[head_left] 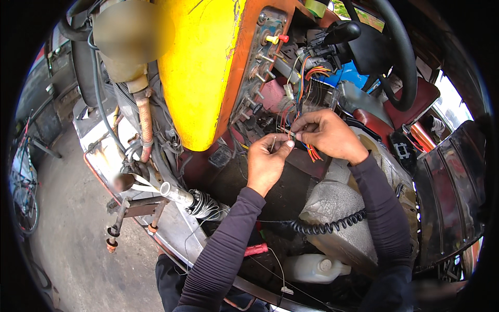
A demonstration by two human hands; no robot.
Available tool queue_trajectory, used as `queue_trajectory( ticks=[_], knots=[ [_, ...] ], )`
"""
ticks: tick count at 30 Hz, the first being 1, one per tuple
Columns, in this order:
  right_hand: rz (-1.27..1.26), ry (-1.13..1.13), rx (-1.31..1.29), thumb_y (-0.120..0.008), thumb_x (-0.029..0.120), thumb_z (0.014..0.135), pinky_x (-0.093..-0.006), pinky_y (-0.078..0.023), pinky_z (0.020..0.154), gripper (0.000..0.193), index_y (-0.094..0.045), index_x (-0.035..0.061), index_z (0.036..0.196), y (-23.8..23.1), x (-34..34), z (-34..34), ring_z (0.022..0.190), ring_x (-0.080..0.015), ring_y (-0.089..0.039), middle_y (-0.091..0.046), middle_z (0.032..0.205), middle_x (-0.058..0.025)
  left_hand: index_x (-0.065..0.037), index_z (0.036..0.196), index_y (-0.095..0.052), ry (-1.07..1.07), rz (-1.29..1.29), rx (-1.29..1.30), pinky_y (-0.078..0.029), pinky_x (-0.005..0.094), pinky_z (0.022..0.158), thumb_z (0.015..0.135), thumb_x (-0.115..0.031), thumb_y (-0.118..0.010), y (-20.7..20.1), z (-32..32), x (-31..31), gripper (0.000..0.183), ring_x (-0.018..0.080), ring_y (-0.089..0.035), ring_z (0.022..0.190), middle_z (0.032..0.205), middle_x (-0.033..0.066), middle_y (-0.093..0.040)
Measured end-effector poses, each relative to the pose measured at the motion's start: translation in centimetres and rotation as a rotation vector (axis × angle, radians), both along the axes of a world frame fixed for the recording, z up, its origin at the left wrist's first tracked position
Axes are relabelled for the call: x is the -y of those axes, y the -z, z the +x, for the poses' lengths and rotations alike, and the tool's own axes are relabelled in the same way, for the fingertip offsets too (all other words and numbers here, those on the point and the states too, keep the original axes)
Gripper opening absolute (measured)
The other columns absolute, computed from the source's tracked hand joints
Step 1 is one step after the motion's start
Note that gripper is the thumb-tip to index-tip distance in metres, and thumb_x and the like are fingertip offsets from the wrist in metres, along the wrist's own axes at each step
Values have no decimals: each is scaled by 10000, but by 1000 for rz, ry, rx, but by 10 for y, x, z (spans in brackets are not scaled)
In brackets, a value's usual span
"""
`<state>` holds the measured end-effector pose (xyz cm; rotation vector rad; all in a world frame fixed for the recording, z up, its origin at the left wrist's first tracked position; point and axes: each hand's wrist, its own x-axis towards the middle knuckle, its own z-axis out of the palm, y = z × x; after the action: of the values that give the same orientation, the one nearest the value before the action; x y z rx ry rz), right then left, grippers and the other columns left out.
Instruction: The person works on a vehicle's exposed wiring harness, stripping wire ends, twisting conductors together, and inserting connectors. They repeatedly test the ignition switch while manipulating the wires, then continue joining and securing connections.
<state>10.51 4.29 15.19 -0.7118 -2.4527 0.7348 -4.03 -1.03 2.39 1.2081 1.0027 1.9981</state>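
In the cab of a vehicle, a bundle of thin coloured wires hangs down below the steering wheel. My left hand is closed, thumb and forefinger pinching a thin wire at the lower part of this bundle. Close against it, my right hand is closed too, its fingertips gripping wires at the same spot. Loose orange wire ends stick out below the right fingers. A small white connector hangs among the wires above. My fingertips hide the exact point where the wires meet.
A yellow and orange panel with a row of switches stands ahead. The black steering wheel is at upper right. A coiled black cable crosses under my right forearm. Lower down are a red-handled tool and a white jug.
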Motion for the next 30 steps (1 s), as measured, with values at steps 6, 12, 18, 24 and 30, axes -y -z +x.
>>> queue_trajectory(
  ticks=[6, 12, 18, 24, 30],
  knots=[
    [4, 50, 50, -775, 87, 815, -316, -541, 742, 211, -753, -39, 984, 8, -3, -4, 791, -161, -689, -743, 841, -114, 38, 1008, -730, -28, -49, -86, -438, 199, 644, 943, -40, -741, -6, -3, 4, 102, 23, -521, 719, 819, -42, -650],
    [34, 82, -12, -769, 110, 816, -333, -545, 714, 207, -731, -59, 931, 14, -3, -6, 742, -169, -689, -729, 802, -134, 43, 1015, -719, -84, -20, -150, -450, 212, 644, 943, -35, -737, -5, -2, 1, 107, 32, -547, 733, 814, -34, -656],
    [40, 105, -10, -771, 114, 812, -338, -549, 712, 215, -724, -67, 916, 14, 0, -5, 742, -173, -694, -722, 792, -152, 37, 1005, -686, -157, -30, -214, -487, 236, 687, 947, -5, -693, -11, 1, 4, 72, 48, -588, 769, 845, 11, -687],
    [25, 150, -41, -783, 122, 796, -344, -547, 703, 236, -724, -71, 918, 19, -2, -5, 737, -175, -691, -721, 795, -158, 31, 1025, -583, -259, 36, -326, -502, 281, 683, 972, -1, -623, -16, 9, 6, 74, 78, -596, 776, 861, 97, -678],
    [96, 164, 1, -789, 135, 787, -356, -538, 683, 244, -723, -79, 882, 21, -3, -6, 721, -189, -684, -713, 783, -170, 27, 1036, -582, -324, 25, -374, -508, 339, 668, 941, 4, -621, -19, 9, 6, 105, 171, -647, 716, 795, 164, -662]
  ],
)
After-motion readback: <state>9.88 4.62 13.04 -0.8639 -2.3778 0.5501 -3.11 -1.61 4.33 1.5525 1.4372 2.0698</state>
